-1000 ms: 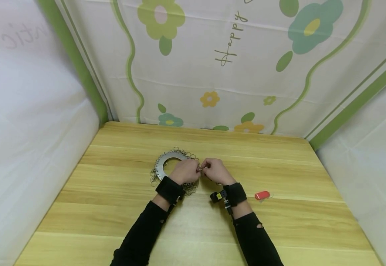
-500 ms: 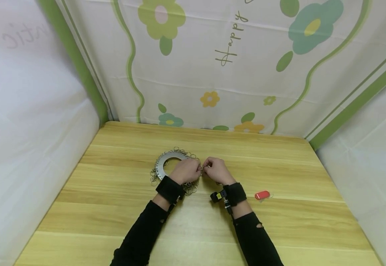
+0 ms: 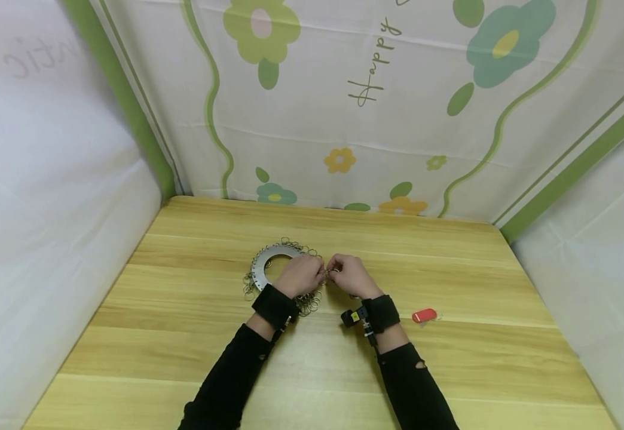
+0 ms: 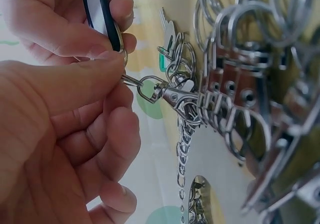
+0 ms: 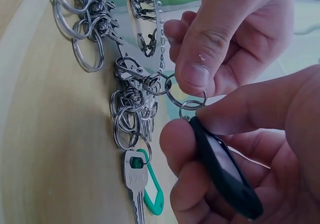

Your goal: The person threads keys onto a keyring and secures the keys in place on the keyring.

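A flat silver metal ring (image 3: 259, 269) lies on the table, its rim hung with snap hooks and split rings. At its right side my left hand (image 3: 300, 276) pinches a split ring (image 5: 184, 102) between thumb and fingers. That ring links to a snap hook (image 4: 175, 97) on the metal ring. Close against it, my right hand (image 3: 352, 278) holds a black key tag (image 5: 225, 174) with a pale label. The tag's small wire ring meets the split ring at the fingertips; whether it is threaded on, I cannot tell. Beside them hang a silver key (image 5: 135, 181) and a green key tag (image 5: 154, 186).
A red key tag (image 3: 424, 315) with a small key lies on the wooden table (image 3: 484, 370), right of my right wrist. White fabric walls with printed flowers (image 3: 339, 160) enclose the table at the back and sides.
Both hands stay at the right side of the metal ring. Only small shifts of the fingers show, and the metal ring keeps its place.
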Tool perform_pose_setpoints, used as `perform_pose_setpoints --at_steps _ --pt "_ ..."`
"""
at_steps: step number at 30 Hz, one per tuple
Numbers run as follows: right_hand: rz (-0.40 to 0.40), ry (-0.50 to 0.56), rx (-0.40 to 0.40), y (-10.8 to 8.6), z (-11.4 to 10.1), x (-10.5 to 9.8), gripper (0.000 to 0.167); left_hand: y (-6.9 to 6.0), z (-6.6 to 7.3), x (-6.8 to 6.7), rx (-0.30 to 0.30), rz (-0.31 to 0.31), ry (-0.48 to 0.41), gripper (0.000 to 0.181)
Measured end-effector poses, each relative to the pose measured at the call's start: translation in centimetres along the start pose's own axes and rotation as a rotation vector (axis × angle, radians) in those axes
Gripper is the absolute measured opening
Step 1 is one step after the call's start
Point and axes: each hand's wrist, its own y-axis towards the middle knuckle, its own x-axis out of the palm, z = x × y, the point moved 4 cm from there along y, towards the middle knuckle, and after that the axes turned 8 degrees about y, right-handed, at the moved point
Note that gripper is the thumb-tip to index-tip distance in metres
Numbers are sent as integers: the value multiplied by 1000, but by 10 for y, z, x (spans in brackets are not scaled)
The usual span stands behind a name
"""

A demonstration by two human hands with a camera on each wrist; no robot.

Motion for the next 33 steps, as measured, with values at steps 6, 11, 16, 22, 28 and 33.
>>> perform_pose_setpoints --at_steps 6,11,16,22,28,33 --pt "-19 0 -4 -1 0 0 9 0 1 0 -12 -4 2 31" --pt "-31 -5 -14 -1 -1 1 10 0 1 0 -11 -2 9 31" --pt "-58 23 -14 -2 -2 1 11 -2 0 -1 -18 -4 11 29" --pt "-96 65 -14 -4 -2 1 9 -2 0 -1 -32 0 -4 30" --pt "-143 82 31 -6 2 -4 12 0 2 6 4 -33 -25 33" --pt "-201 41 59 -7 9 -6 14 3 5 13 54 -69 -51 31"
